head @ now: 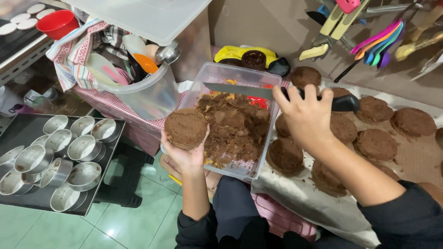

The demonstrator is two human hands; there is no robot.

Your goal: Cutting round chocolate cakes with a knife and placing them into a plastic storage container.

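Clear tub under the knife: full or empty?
Partly full. The clear tub holds a heap of brown cake scraps; bare bottom shows along its near edge.

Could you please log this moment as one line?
left hand: holds round cake | right hand: grips knife over scrap container

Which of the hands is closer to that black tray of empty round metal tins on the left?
The left. The left hand, holding a round brown cake, is just right of the tray of tins. The right hand, gripping a knife, is farther right, past the clear tub of crumbs.
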